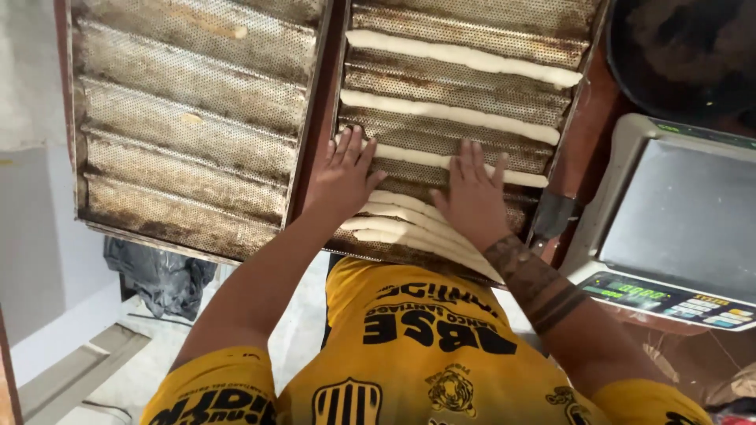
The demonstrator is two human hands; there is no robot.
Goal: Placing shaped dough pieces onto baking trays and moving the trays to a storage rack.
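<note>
Two perforated, corrugated baking trays lie side by side. The left tray (189,118) carries only two small scraps of dough. The right tray (472,86) holds three long dough sticks (465,53) stretched across separate grooves, and about three more bunched together at its near edge. The left hand (342,177) lies flat, fingers spread, on the third stick's left end; the right hand (472,197) presses flat, fingers together, on the same stick and the bunch. Neither hand clasps anything. One digital scale (669,228) sits at right.
</note>
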